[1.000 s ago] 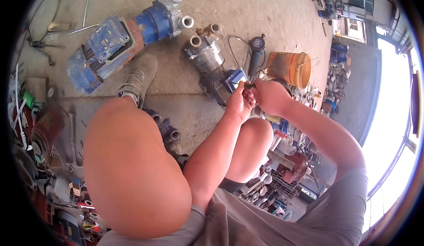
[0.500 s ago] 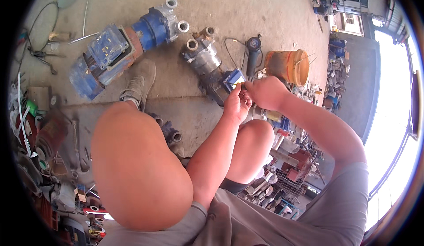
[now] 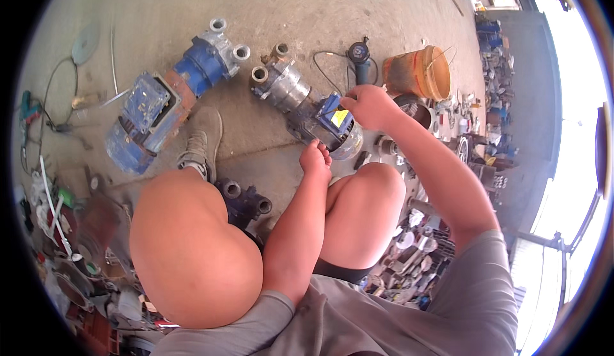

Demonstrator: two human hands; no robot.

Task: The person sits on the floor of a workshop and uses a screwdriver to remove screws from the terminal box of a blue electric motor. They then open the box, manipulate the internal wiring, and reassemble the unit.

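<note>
In front of me a motor pump (image 3: 291, 87) lies on the concrete floor, with a bare metal pump end and a blue terminal box (image 3: 334, 112) bearing a yellow label. My right hand (image 3: 371, 107) is closed at the box's far right edge. A small dark thing shows at its fingertips, too little of it to name. Nearer to me, my left hand (image 3: 316, 160) is closed with curled fingers beside the motor body; what it holds, if anything, is hidden. To the left lies a larger blue motor pump (image 3: 171, 91) with rusty parts.
An angle grinder (image 3: 360, 59) with a cord lies beyond the pump, beside an orange bucket (image 3: 419, 73). A dark blue pump part (image 3: 242, 204) sits between my legs. Metal parts crowd the right, and tools and scrap (image 3: 96, 241) the lower left.
My hands, together at the terminal box before, have moved apart. My left hand has drawn back toward me; my right stays near the box. The view has shifted, showing more of the motor.
</note>
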